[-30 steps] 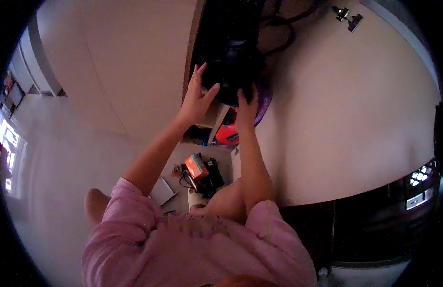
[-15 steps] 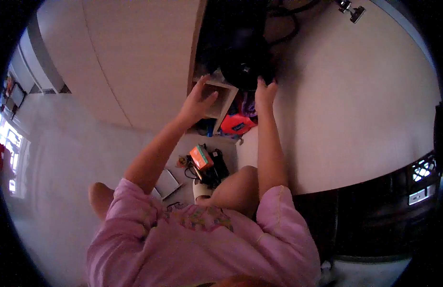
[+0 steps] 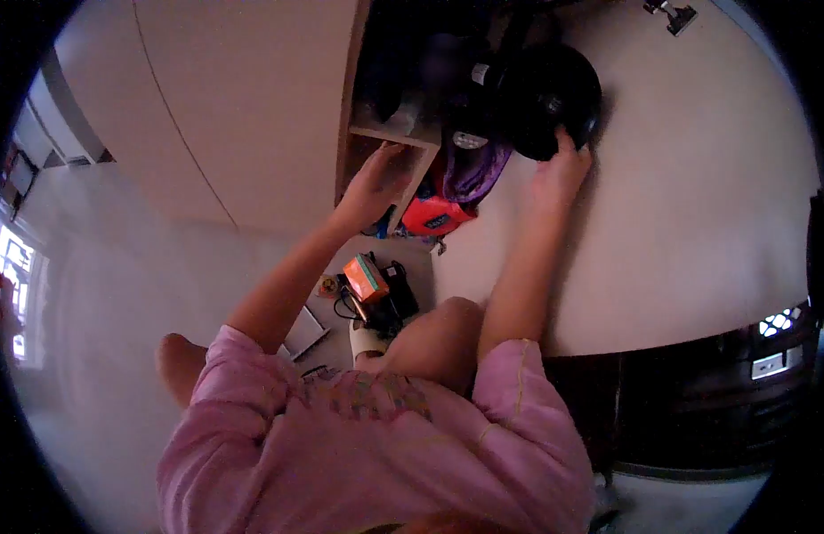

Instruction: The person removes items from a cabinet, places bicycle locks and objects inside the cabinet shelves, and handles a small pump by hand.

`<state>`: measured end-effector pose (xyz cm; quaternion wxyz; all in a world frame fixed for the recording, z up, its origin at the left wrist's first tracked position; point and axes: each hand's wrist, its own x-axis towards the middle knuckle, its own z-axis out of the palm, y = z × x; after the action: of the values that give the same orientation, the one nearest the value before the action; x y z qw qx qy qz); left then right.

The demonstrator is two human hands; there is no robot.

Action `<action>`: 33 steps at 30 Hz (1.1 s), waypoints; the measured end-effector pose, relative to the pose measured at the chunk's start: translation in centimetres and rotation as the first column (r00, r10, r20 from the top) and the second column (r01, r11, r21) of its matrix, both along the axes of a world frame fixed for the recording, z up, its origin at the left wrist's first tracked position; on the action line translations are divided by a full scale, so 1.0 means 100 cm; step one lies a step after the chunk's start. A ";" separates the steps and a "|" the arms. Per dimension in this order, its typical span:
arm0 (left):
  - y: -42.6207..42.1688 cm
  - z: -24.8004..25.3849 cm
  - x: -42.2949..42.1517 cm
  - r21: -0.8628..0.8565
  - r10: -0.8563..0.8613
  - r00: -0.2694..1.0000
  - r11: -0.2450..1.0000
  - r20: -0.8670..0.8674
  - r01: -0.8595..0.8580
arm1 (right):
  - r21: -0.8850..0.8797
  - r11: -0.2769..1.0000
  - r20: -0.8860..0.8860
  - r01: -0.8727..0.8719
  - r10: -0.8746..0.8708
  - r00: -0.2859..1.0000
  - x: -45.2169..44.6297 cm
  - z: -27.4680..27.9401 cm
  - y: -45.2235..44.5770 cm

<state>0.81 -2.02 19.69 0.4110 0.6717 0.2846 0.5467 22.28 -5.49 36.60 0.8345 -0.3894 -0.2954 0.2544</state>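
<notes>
A round, glossy black object [image 3: 554, 98] with a disc-like face is at the upper right of the cupboard opening; its exact kind is unclear. My right hand [image 3: 563, 173] grips its lower rim, thumb on the face. At the small wooden shelf compartment [image 3: 399, 132], my left hand [image 3: 375, 189] is held with fingers extended and nothing in it. Between the hands sit a purple cloth item [image 3: 474, 173] and a red packet [image 3: 434, 216]. A small white, dotted item [image 3: 470, 141] shows just left of the black object. The dark interior hides the rest.
An orange box [image 3: 366, 279] rests on black items [image 3: 399, 298] on the floor by my leg. A flat white tray-like piece [image 3: 305, 336] lies nearby. A pale panel [image 3: 679, 214] spans the right, with a metal clip-like fitting [image 3: 674, 16] at its top. Cupboard door [image 3: 243, 107] stands left.
My right hand has shifted right with the black object, drawing it away from the dark opening and uncovering more of the purple cloth item. My left hand stays near the compartment.
</notes>
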 end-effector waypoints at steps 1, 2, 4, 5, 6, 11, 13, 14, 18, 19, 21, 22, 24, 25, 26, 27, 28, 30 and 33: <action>0.002 -0.004 0.004 -0.013 -0.019 1.000 1.000 0.013 0.019 | 0.015 1.000 0.079 -0.013 0.012 0.997 -0.001 0.005 -0.005; 0.003 -0.008 0.008 -0.025 -0.040 0.999 0.999 0.025 0.040 | 0.031 0.999 0.157 -0.026 0.021 0.987 0.000 0.008 -0.008; 0.008 -0.021 0.021 0.002 0.014 0.998 1.000 -0.067 -0.014 | 0.069 0.997 0.245 0.031 -0.047 0.968 0.003 0.010 -0.007; 0.011 -0.027 0.028 0.018 0.040 0.993 0.999 -0.115 -0.038 | 0.089 0.995 0.252 0.047 -0.068 0.965 0.004 0.012 -0.007; 0.007 -0.021 0.030 0.033 0.044 0.988 0.999 -0.148 -0.040 | 0.109 0.992 0.257 0.063 -0.090 0.962 0.004 0.015 -0.008; 0.000 0.009 0.044 -0.100 -0.105 0.968 0.991 -0.227 0.083 | 0.056 0.997 0.263 0.046 -0.059 0.963 0.019 0.021 0.002; 0.004 0.012 0.055 -0.303 -0.213 0.974 0.936 -0.083 0.179 | 0.065 0.997 0.256 0.033 -0.048 0.965 0.015 0.025 0.001; 0.006 0.013 0.060 -0.390 -0.252 0.968 0.892 -0.006 0.230 | 0.073 0.997 0.245 0.012 -0.030 0.969 0.012 0.025 -0.007; 0.059 -0.044 0.121 -0.027 -0.166 0.982 0.985 0.093 0.170 | 0.046 0.999 0.288 -0.012 -0.001 0.958 -0.002 0.032 -0.023; 0.058 -0.032 0.124 0.073 -0.035 0.999 0.997 -0.002 0.035 | 0.045 0.999 0.261 -0.031 0.018 0.965 -0.003 0.030 -0.025; 0.069 -0.025 0.139 0.003 0.071 0.973 0.997 -0.219 -0.072 | 0.044 0.997 0.212 -0.066 0.055 0.976 -0.002 0.022 -0.024; 0.080 -0.027 0.150 -0.083 0.023 0.949 0.995 -0.314 -0.052 | 0.037 0.996 0.211 -0.077 0.067 0.975 -0.001 0.018 -0.024; 0.103 -0.037 0.168 -0.104 -0.082 0.909 0.994 -0.409 0.043 | 0.024 0.995 0.214 -0.101 0.094 0.972 0.002 0.010 -0.019; 0.114 -0.040 0.177 -0.093 -0.118 0.891 0.992 -0.439 0.086 | 0.004 0.994 0.213 -0.107 0.103 0.972 0.001 0.008 -0.018; 0.124 -0.044 0.186 -0.076 -0.137 0.879 0.990 -0.456 0.115 | -0.016 0.994 0.210 -0.112 0.113 0.971 0.001 0.006 -0.016; 0.132 -0.046 0.192 -0.058 -0.149 0.872 0.989 -0.467 0.137 | -0.034 0.992 0.209 -0.119 0.123 0.970 0.001 0.004 -0.013; 0.140 -0.047 0.198 -0.042 -0.152 0.868 0.988 -0.472 0.150 | -0.036 0.991 0.222 -0.128 0.133 0.966 0.002 0.002 -0.007; 0.152 -0.052 0.205 0.002 -0.125 0.876 0.990 -0.466 0.143 | -0.043 0.988 0.239 -0.149 0.155 0.959 0.004 -0.009 0.005; 0.150 -0.057 0.208 0.085 -0.060 0.896 0.990 -0.439 0.108 | -0.003 0.999 0.272 0.035 -0.033 0.962 0.010 -0.045 0.036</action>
<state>21.65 13.02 14.03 0.3236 0.8097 0.3101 0.3788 23.32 -1.87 32.10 0.7887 -0.4289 -0.3995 0.1855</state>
